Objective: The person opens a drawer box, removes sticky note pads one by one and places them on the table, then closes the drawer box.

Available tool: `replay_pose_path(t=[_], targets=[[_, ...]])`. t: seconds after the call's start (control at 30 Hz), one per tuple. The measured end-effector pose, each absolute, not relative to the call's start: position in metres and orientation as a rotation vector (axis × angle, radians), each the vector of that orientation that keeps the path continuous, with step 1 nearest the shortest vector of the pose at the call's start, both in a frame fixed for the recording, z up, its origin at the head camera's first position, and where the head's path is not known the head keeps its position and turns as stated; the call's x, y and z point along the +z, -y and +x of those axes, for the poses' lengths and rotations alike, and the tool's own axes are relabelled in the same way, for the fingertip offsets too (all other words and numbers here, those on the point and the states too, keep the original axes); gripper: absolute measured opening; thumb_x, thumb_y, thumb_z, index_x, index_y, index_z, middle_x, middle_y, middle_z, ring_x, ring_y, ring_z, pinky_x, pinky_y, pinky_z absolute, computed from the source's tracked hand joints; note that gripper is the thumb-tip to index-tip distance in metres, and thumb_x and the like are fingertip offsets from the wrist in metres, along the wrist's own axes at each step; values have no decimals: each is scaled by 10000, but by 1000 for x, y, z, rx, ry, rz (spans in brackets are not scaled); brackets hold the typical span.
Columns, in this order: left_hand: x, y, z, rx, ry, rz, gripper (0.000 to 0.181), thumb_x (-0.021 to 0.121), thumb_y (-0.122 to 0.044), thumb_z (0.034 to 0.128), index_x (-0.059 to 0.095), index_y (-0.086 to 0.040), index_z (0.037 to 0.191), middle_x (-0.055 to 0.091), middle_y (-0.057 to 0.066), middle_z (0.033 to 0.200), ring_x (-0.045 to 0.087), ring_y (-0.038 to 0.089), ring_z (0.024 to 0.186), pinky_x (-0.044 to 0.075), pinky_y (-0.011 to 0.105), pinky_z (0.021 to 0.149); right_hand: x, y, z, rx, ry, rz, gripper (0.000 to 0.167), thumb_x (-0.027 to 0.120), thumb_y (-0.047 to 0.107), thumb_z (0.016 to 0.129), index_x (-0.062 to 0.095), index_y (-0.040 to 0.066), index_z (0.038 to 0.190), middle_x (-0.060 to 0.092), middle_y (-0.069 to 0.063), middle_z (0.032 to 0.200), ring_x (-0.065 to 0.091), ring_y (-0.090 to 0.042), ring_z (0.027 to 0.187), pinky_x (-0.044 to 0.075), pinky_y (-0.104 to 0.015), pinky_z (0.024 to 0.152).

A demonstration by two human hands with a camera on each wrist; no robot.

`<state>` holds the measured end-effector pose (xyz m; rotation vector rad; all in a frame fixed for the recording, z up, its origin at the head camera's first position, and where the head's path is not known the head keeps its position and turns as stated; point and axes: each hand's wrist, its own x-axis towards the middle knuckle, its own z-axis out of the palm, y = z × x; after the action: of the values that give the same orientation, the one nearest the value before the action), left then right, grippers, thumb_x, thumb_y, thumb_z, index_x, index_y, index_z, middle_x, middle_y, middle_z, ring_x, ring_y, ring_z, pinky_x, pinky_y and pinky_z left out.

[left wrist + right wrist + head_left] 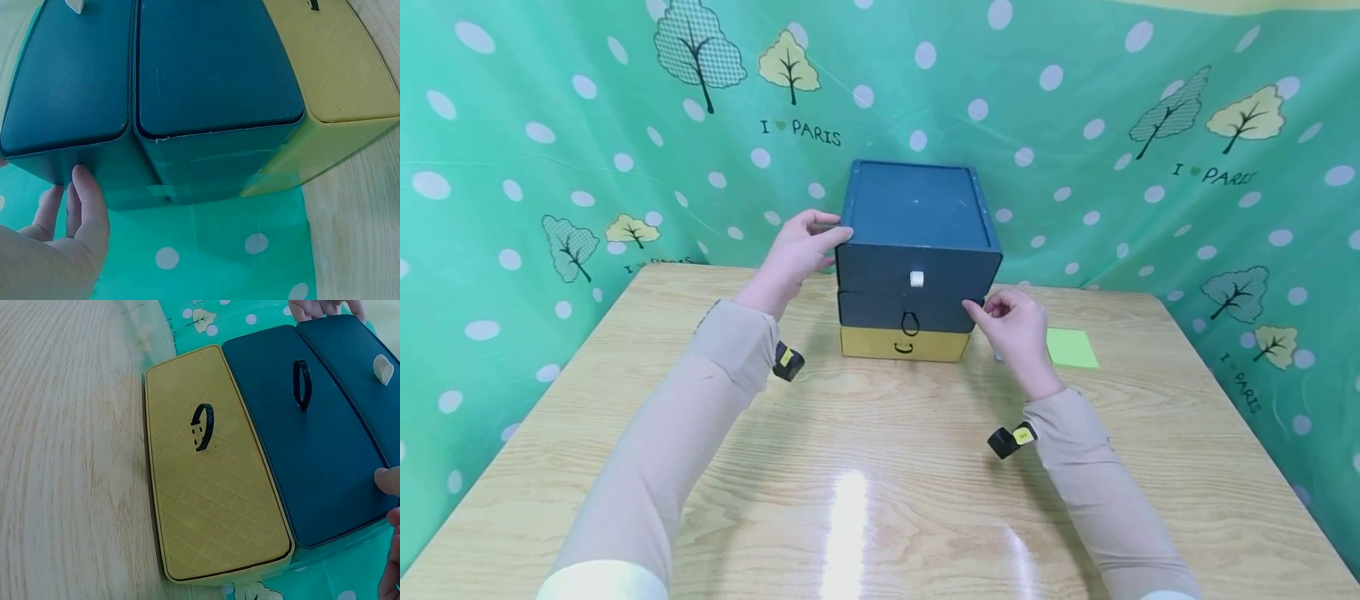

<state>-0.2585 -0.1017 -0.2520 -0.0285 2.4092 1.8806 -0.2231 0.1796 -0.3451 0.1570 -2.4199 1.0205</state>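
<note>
Far on the surface [925, 433], the released left hand [801, 248] touches the left side of the stacked drawers [917, 204]; the right wrist view shows diamonds on the yellow drawer [231, 494], unseen from the head; the right hand [1013, 325], grasping nothing, touches the middle drawer [872, 310].

The left hand [797, 250] and right hand [1018, 332] are bare, below long greyish-beige sleeves: the left sleeve [677, 442] at 8 o'clock in the head view, the right sleeve [1108, 492] at 4. Light creases mark the cloth. 2 small black wrist devices bear yellow labels, the left device [787, 362] at its cuff's 4 o'clock, the right device [1003, 443] at 8. White cloth [602, 582] shows at the left sleeve's 7 o'clock end.
</note>
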Motion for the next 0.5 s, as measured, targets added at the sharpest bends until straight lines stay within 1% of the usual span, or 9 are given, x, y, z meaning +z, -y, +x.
replay_pose_path(t=[0.27, 0.5], targets=[[-251, 101, -258, 1875, -2413, -31, 453, 591, -253, 938, 463, -99, 1343, 463, 122, 1293, 490, 239, 1232, 483, 342, 1018, -346, -182, -222, 982, 2435, 220, 302, 721, 245, 840, 627, 26, 654, 584, -107, 641, 487, -204, 592, 386, -252, 545], [-251, 101, -258, 1878, -2411, -38, 448, 588, -253, 939, 462, -100, 1341, 463, 121, 1294, 486, 239, 1235, 480, 345, 1022, -350, -187, -218, 908, 2473, 363, 247, 692, 162, 851, 648, 24, 651, 599, -102, 649, 493, -194, 586, 401, -236, 514]])
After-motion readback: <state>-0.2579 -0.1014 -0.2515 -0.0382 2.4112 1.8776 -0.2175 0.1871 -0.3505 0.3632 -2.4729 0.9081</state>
